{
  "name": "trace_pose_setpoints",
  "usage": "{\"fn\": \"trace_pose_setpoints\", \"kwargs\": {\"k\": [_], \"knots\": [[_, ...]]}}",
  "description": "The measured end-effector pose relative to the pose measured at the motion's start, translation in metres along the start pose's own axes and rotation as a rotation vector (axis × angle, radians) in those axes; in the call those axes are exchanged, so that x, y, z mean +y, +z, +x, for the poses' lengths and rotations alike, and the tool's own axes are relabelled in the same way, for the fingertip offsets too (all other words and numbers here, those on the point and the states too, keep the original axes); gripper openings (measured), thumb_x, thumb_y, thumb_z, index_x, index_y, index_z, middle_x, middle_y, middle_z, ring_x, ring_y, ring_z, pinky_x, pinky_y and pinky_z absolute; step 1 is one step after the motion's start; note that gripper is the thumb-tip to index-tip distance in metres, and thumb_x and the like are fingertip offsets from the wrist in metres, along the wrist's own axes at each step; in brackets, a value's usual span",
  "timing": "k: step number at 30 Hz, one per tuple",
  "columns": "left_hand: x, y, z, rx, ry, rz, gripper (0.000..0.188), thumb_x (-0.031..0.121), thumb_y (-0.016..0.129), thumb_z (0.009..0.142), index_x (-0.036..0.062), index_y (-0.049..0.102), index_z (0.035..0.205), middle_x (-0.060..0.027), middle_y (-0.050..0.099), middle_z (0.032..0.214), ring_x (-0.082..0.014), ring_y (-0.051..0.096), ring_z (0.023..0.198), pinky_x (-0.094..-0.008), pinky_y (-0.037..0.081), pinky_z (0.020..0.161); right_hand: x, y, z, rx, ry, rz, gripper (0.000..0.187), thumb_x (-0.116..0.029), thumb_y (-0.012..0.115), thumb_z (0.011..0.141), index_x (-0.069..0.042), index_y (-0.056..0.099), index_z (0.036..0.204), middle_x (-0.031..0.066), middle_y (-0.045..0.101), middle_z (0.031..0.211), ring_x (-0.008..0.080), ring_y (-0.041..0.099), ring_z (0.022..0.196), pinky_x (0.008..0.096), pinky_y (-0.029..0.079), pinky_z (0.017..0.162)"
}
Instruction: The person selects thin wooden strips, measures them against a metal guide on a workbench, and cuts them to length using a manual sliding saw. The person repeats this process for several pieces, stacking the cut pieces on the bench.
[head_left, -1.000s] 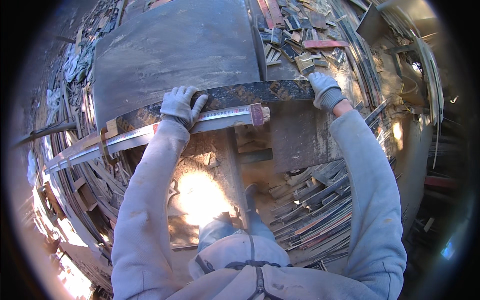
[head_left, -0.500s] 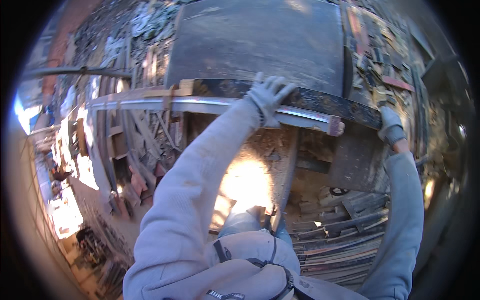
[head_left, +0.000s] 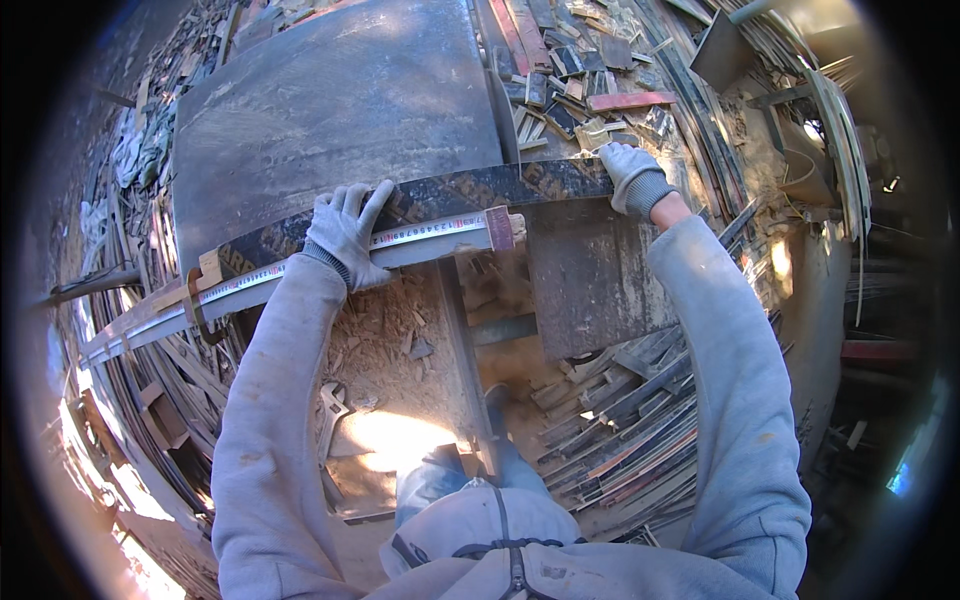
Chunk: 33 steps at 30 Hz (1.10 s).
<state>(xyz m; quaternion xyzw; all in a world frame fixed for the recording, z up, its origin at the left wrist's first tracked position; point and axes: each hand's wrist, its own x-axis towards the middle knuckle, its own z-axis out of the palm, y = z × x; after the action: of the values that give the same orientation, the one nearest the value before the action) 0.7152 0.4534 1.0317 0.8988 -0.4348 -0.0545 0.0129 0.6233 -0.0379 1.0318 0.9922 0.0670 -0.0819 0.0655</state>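
A long strip of dark film-faced plywood with printed marks lies across the bench in front of me. My left hand, in a pale knit glove, rests on the strip with its fingers spread and its thumb over the near rail. My right hand, gloved too, is closed around the strip's right end. Along the near side runs a rail with a measuring tape, ending in a reddish-brown block. A light wood block meets the strip's left end, beside a curved metal piece.
A large dark panel lies beyond the strip. Wood offcuts are heaped at the far right, and stacked strips lie below right. A wrench sits near sawdust. Another dark panel lies under my right arm.
The view has swung to the right, so bench, strip and hands now appear farther left. My left hand stays spread on the strip, and my right hand stays at its right end.
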Motion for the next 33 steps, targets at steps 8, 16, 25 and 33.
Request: {"fn": "trace_pose_setpoints", "kwargs": {"k": [8, 16, 25, 33], "knots": [[-0.013, 0.013, 0.020, 0.219, 0.053, 0.044, 0.138, 0.059, 0.091, 0.048, 0.0136, 0.030, 0.164, -0.0151, 0.052, 0.137, -0.0380, 0.052, 0.129, -0.0573, 0.039, 0.110, -0.008, 0.004, -0.019, 0.010, 0.115, -0.032, 0.040, -0.009, 0.072, 0.072, -0.002, 0.063, 0.111, 0.0226, 0.071, 0.106, 0.0398, 0.071, 0.105, 0.0467, 0.059, 0.090], [0.000, 0.003, 0.022, 0.122, 0.007, 0.053, 0.144, 0.062, 0.091, 0.048, 0.0169, 0.025, 0.167, -0.0155, 0.047, 0.146, -0.0392, 0.047, 0.135, -0.0587, 0.036, 0.114, -0.062, 0.008, -0.196, -0.288, 0.499, 1.026, 0.078, -0.037, 0.098, 0.062, 0.004, 0.070, 0.121, 0.0181, 0.076, 0.114, 0.0295, 0.074, 0.103, 0.0386, 0.059, 0.090], [-0.055, -0.001, 0.026, -0.123, -0.073, -0.314, 0.105, 0.075, 0.075, 0.081, 0.0140, 0.041, 0.160, -0.0226, 0.056, 0.140, -0.0439, 0.054, 0.131, -0.0549, 0.043, 0.113, -0.087, -0.048, -0.195, -0.542, 0.734, 2.163, 0.062, -0.013, 0.088, 0.071, 0.000, 0.069, 0.129, 0.0102, 0.076, 0.108, 0.0213, 0.075, 0.093, 0.0379, 0.062, 0.086], [-0.090, -0.038, 0.061, -0.637, -0.147, -0.562, 0.064, 0.058, 0.077, 0.089, 0.0143, 0.070, 0.134, -0.0192, 0.062, 0.121, -0.0400, 0.058, 0.120, -0.0487, 0.047, 0.107, -0.042, -0.104, -0.085, -0.433, 0.885, 2.342, 0.037, -0.011, 0.084, 0.082, 0.004, 0.071, 0.113, 0.0151, 0.076, 0.097, 0.0271, 0.078, 0.088, 0.0400, 0.065, 0.081]]}}
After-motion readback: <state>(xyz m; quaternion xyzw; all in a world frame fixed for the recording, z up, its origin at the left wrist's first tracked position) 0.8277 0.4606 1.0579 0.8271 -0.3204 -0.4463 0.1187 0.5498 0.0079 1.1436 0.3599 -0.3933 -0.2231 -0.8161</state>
